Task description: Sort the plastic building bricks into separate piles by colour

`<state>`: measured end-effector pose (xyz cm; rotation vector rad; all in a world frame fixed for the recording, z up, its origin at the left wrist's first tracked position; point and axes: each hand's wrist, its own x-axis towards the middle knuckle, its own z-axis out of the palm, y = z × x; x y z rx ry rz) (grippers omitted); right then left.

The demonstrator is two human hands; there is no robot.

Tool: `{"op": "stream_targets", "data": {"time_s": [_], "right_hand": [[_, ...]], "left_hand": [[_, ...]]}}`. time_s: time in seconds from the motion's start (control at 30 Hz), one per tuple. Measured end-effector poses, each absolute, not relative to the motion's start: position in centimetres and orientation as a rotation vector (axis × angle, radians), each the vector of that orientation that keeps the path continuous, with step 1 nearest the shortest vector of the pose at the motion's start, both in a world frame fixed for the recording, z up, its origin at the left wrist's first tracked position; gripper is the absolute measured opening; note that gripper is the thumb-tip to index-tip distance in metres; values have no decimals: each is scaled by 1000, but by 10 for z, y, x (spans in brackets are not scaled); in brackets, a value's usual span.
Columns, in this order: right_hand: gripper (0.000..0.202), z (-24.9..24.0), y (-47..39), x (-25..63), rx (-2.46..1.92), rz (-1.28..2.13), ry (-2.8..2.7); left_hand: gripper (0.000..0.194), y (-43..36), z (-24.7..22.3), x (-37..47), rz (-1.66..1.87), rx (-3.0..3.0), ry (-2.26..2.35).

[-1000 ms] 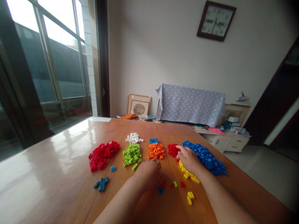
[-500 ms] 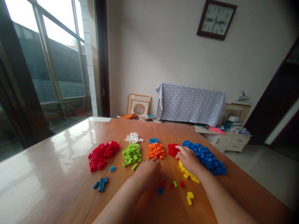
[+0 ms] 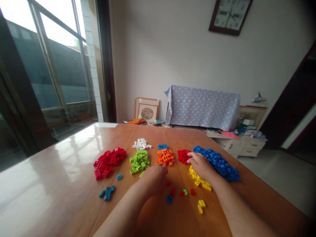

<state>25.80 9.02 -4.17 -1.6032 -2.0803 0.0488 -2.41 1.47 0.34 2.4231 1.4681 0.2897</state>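
A pale wall [image 3: 148, 56] is rising behind everything, and a glossy brown table [image 3: 56, 207] is filling the near scene, catching window light at the left. The tall window [image 3: 58, 65] is standing at the far left. A polka-dot cloth [image 3: 201, 107] is hiding whatever is underneath. Two forearms [image 3: 123, 207] are reaching in, the near edge cutting them off. A clock [image 3: 230, 16] is hanging far right, losing its top. At the right, a blue pile [image 3: 218, 163] is running lengthwise from far left to near right; yellow bricks [image 3: 197, 182] beside it are following that slant. The left hand [image 3: 156, 176] is curling just near of an orange pile [image 3: 165, 157], hiding its fingertips; a viewer cannot tell whether it is gripping anything. The right hand [image 3: 201, 164] is bending loosely, fingertips meeting the right side of a small red pile [image 3: 182, 157], right of the orange; whether they are pinching a brick is unclear. That roundish pile is showing no clear long axis. Loose bricks [image 3: 185, 192] are lying between the forearms, blurred.
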Motion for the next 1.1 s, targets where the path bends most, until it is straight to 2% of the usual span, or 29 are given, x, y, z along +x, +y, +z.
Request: {"op": "stream_targets", "data": {"time_s": [0.23, 0.47, 0.6, 0.8, 1.1], "right_hand": [[34, -40, 90, 262, -1562, 120, -2026], [19, -14, 55, 267, -1481, 682, -2123], [14, 2, 31, 260, -1483, 837, -2327], [27, 5, 20, 251, -1600, 752, -2502], [16, 4, 16, 241, -1698, 665, -2532]], "left_hand": [[26, 17, 3, -30, 342, 2379, 1531], [26, 12, 5, -25, 274, 2361, 1467], [25, 9, 3, -20, 282, 2408, 1382], [30, 12, -2, -17, 265, 2438, 1360], [21, 14, -4, -13, 274, 2441, 1351]]}}
